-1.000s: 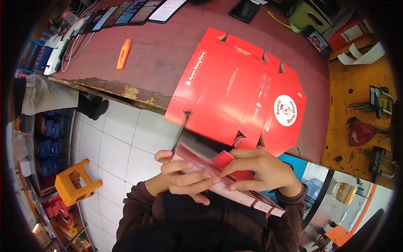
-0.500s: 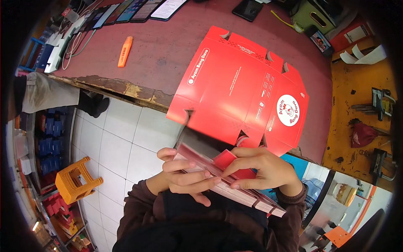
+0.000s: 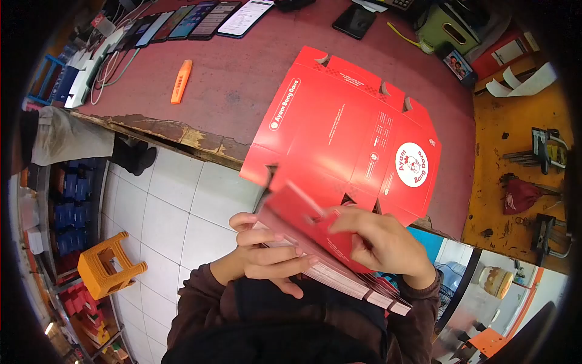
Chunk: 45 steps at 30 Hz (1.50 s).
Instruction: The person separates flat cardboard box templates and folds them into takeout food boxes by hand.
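A thick stack of flat red cardboard box blanks (image 3: 339, 280) is tilted in front of my body, its pale cut edges facing me. My left hand (image 3: 267, 255) is closed around the stack's left end, fingers across the edges. At the top of the stack, my right hand (image 3: 388, 242) has its fingers bent and pinched at a red box blank (image 3: 294, 209), whose left part is blurred. Just beyond lies another unfolded red box blank (image 3: 327, 130) printed "Ayam Bang Dava", flat on the worn red table (image 3: 230, 79); its near edge overhangs the table.
An orange highlighter (image 3: 181, 82) lies on the table. Several phones (image 3: 200, 21) with cables line the far left edge; a dark phone (image 3: 354, 21) is at the back. An orange plastic stool (image 3: 109, 265) stands on the tiled floor. At left, another person's leg (image 3: 73, 136) shows.
My right hand has shifted slightly, its fingers curling more. The red blank at the top of the stack now shows much more of its surface. My left hand stays in place.
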Available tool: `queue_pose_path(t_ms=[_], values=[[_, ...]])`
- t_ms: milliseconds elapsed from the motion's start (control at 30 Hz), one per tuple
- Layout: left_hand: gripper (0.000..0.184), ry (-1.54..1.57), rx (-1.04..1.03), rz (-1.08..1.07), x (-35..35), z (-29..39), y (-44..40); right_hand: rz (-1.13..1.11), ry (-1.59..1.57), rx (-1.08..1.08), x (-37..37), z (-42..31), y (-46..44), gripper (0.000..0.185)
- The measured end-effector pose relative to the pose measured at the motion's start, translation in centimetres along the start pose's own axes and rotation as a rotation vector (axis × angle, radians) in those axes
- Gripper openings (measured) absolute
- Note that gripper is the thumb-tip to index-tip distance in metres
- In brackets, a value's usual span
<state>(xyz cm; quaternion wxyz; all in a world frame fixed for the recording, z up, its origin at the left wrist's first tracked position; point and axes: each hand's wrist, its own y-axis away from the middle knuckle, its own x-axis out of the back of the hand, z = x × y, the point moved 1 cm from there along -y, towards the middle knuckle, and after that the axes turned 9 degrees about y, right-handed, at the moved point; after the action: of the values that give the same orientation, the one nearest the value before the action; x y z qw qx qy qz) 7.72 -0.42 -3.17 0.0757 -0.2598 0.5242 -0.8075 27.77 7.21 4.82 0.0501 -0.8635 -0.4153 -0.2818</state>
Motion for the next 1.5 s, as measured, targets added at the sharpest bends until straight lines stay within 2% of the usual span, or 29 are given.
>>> queue_pose_path(t_ms=[67,167,300,700,1033,1133,1333,1400,1433,1500], values=[[0.052,0.006,0.001,-0.004,0.0,-0.1,-0.2,-0.097,0.259,0.238,0.1,0.3,0.2,0.014],[0.052,0.007,-0.001,-0.026,0.1,-0.2,-0.4,-0.186,0.161,0.271,-0.3,0.0,-0.1,0.013],[0.049,0.024,0.010,-0.029,0.2,0.0,-0.1,-0.180,0.093,0.313,-0.5,0.9,-0.3,0.018],[0.051,0.025,-0.006,-0.031,0.2,-0.2,-0.1,-0.207,-0.032,0.324,-0.7,1.6,-0.7,0.014],[0.050,0.020,-0.002,-0.048,0.3,-0.1,-0.1,-0.229,-0.043,0.305,-0.6,1.3,-0.7,0.012],[0.050,0.022,-0.005,-0.047,0.3,-0.2,-0.2,-0.245,-0.005,0.289,-0.3,1.1,-0.8,0.019],[0.050,0.044,-0.008,-0.041,0.4,-0.3,0.0,-0.249,-0.005,0.234,-0.3,1.2,-0.6,0.013],[0.050,0.046,-0.003,-0.030,0.2,-0.3,0.2,-0.090,-0.063,0.230,-0.5,1.1,-0.7,0.015],[0.050,0.049,0.002,-0.018,0.2,-0.3,0.3,-0.091,-0.063,0.230,-0.4,0.8,-0.6,0.015],[0.050,0.052,0.002,-0.012,0.0,-0.4,0.1,-0.010,0.032,0.108,0.0,0.0,-0.4,0.018]])
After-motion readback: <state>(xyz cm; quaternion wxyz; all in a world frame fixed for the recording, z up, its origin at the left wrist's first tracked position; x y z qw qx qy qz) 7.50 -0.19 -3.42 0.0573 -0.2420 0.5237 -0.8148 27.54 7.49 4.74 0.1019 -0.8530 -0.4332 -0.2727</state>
